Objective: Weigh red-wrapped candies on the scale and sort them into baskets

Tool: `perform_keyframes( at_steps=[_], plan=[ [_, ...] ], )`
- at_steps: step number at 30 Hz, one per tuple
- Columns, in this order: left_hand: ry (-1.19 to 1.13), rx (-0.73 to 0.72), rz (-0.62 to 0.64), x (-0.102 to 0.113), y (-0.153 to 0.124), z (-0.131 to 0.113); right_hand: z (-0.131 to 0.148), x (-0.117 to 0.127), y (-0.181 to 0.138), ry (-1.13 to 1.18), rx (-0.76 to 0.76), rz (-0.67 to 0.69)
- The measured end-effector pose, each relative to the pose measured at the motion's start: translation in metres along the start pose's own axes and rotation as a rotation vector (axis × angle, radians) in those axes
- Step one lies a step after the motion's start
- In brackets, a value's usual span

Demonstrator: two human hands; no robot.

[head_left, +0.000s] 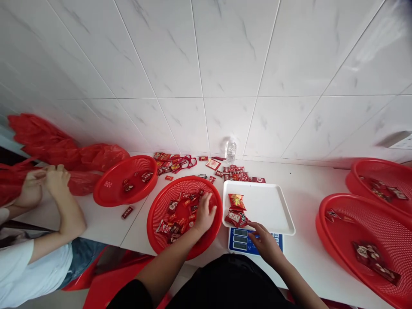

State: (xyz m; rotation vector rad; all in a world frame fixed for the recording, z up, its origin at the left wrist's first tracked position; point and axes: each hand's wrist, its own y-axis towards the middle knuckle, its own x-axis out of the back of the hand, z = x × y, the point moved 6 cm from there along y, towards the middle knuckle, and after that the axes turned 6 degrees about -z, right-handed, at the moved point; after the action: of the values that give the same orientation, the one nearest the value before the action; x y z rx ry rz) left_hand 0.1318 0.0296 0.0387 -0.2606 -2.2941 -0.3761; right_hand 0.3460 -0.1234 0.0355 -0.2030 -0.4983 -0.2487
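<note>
My left hand [204,215] reaches into a red mesh basket [155,236], over a layer of small red and brown wrapped sweets [175,221]. Its thumb stands apart from the fingers, and nothing shows in its grasp. On a kitchen scale [240,239] with a blue panel rests a white tray [267,208]. At the tray's left side lie an orange-red snack packet [236,201] and dark red packets [236,218]. My right hand [266,245] is at the tray's front edge, index finger stretched out to the dark red packets, the other fingers loosely bent.
A clear bottle [231,151] stands by the wall behind loose red packets [237,173]. Another red basket [100,189] is at left, near a co-worker's hands [54,178] and red plastic bags [45,139]. Two red baskets [334,240] with packets stand at right.
</note>
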Motion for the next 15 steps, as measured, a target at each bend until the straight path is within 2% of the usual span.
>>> perform_keyframes(
  at_steps=[4,7,10,15],
  plan=[
    [0.354,0.355,-0.044,0.029,0.014,0.097,-0.003,0.001,-0.004,-0.021,-0.018,0.001],
    [0.481,0.504,-0.001,0.043,0.026,0.140,-0.002,0.003,-0.007,-0.039,-0.021,-0.019],
    [0.460,0.550,0.086,0.037,0.040,0.149,0.000,0.004,-0.010,-0.044,-0.016,-0.032],
    [0.390,0.435,0.251,-0.006,0.051,0.116,-0.001,0.004,-0.010,-0.058,-0.027,-0.036]
  ],
)
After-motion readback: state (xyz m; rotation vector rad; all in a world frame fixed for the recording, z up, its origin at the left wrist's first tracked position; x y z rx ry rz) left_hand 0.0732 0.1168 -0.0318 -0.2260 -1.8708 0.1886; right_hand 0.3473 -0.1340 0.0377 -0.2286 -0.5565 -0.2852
